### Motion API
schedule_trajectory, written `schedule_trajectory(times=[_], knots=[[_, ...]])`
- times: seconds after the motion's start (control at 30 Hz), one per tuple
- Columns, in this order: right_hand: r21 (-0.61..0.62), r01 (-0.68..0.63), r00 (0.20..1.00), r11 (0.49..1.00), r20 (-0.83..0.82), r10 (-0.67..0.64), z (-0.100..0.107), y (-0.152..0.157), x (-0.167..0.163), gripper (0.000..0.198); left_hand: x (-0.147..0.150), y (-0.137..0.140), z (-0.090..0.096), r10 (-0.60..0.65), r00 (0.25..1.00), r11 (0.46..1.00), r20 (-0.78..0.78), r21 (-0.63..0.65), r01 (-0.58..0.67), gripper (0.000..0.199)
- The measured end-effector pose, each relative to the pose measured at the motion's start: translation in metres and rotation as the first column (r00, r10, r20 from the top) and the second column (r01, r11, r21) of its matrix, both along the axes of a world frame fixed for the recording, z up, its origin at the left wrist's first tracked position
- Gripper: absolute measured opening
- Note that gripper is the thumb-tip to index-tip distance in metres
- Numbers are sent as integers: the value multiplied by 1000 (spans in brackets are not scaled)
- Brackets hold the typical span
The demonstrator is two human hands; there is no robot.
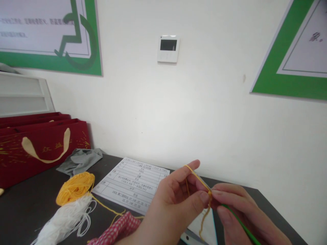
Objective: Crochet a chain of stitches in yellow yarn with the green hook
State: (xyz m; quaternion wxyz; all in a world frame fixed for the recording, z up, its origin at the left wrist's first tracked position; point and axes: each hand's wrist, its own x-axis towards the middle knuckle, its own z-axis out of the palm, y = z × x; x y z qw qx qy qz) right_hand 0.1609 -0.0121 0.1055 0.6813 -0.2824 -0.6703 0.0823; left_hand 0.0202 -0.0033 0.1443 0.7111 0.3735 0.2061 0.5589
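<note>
My left hand (176,204) is closed, pinching a small piece of yellow yarn work (209,193) between thumb and fingers. The yellow yarn (188,166) runs over its raised index finger, and a short tail hangs below the thumb. In my right hand (237,211) is a crochet hook with a green handle (240,223); its metal shaft (203,182) points up and left, meeting the yarn at the left fingertips. The two hands almost touch. A yellow yarn ball (76,188) lies to the left, a strand trailing from it toward my left wrist.
White yarn (65,223) and red checked fabric (119,228) lie left of my wrist. Behind are a printed sheet (127,183), grey cloth (81,160) and red gift bags (46,143) on the dark table (20,207). A white wall (178,119) closes the back.
</note>
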Motion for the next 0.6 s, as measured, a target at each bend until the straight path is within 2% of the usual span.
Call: schedule_trajectory(times=[0.1, 0.27, 0.37, 0.43, 0.53, 0.6], knots=[[2, 47, 999, 999, -16, -47, 1, 1, 0, 23, 0, 0, -3, -7, 1000, 1000, -1, 16, 7, 51], [79, 97, 983, 992, 146, -108, 2, 0, 4, 30, 3, 8, -14, -44, 999, 996, 10, 73, 43, 57], [61, 152, 984, 986, 79, -157, 0, 0, 1, 26, 7, 12, -19, -36, 999, 994, 19, 108, 34, 63], [45, 176, 983, 983, 35, -178, -2, 0, -1, 24, 8, 12, -18, -1, 1000, 996, 16, 85, -1, 62], [66, 174, 981, 983, 81, -179, -5, 0, -5, 26, 7, 6, -14, 36, 999, 998, 4, 43, -36, 59], [61, 207, 976, 976, 54, -210, -6, 0, -9, 22, 6, 3, -12, 44, 999, 999, 16, 28, -44, 56]])
